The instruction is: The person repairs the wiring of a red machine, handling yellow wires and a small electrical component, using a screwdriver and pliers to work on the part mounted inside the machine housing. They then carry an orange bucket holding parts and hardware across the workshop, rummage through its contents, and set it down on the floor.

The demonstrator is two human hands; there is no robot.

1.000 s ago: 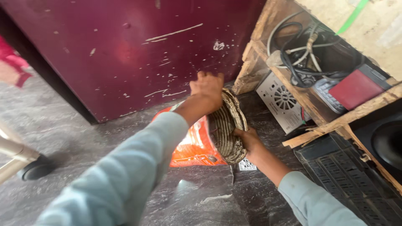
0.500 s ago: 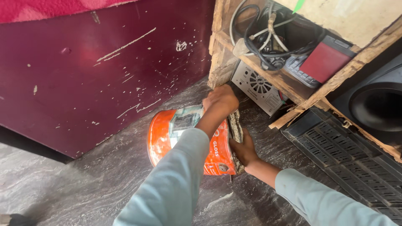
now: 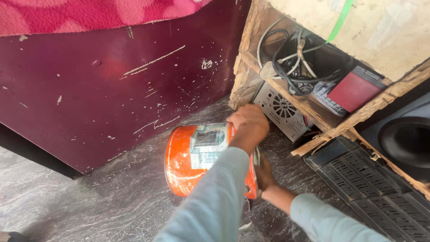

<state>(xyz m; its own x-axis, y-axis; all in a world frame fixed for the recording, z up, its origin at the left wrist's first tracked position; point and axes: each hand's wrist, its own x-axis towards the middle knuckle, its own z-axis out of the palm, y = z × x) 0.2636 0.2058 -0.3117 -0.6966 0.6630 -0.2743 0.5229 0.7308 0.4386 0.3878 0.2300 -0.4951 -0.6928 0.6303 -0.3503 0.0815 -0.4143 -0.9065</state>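
**Both hands on an orange tin lying on the stone floor**

An orange tin (image 3: 188, 161) lies on its side on the grey marbled floor (image 3: 89, 206), its round end turned toward the lower left and a pale printed label across its upper side. It sits just in front of a dark maroon cabinet panel (image 3: 112, 89), scratched and chipped in many places, and near the corner of a rough wooden shelf (image 3: 309, 107).

The left hand (image 3: 247, 126) reaches in from below on a pale blue-grey sleeve and rests on the far upper end of the tin, fingers curled down over its edge (the fingertips themselves are out of sight behind the hand, so how tightly they grip cannot be told). The right hand (image 3: 265, 172) comes in from the lower right, also in a pale sleeve, and presses against the near end of the tin; most of it is hidden behind the left forearm, and whether its fingers are closed or spread cannot be told.

On the shelf lie a tangle of black and white cables (image 3: 291, 62) and a dark device with a red face (image 3: 354, 89). Below the shelf stands a small grey box with a round vent grille (image 3: 283, 110), and to the right a black slatted grille (image 3: 367, 183) lies on the floor beside a large dark speaker cone (image 3: 407, 141). A pink patterned cloth (image 3: 89, 15) lies over the top of the cabinet.
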